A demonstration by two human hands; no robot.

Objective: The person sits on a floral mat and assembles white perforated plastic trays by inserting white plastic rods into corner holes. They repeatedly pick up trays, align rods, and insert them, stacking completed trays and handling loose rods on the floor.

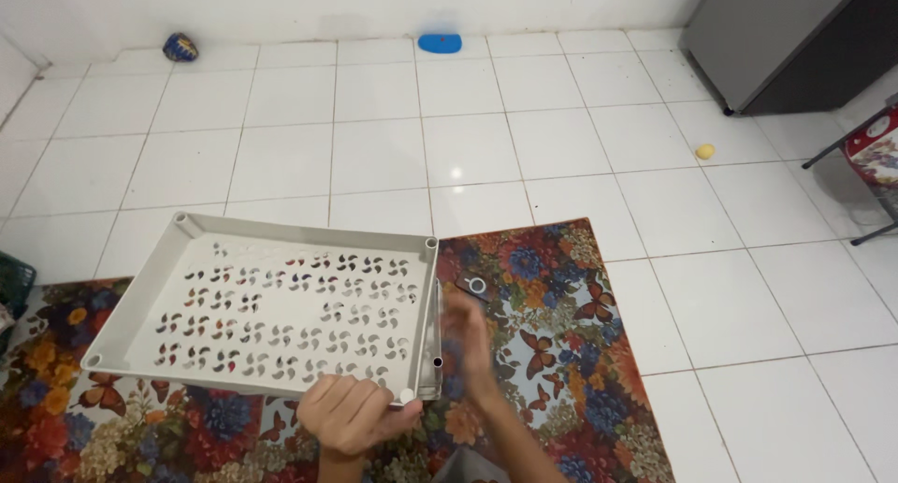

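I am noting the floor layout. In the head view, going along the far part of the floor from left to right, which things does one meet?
Dark blue rounded object → flat blue object by the wall → grey cabinet → small yellow ball → red patterned item on a dark frame.

Matt grey plastic shelf tray (281, 249), woven floral cloth mat (561, 333), glossy white ceramic floor tiles (374, 146)

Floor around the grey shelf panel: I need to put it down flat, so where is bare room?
White tiles beyond the floral mat, between blue object and mat edge, are bare. The mat right of the right hand is mostly open. Crowded: the left hand gripping the grey shelf panel.
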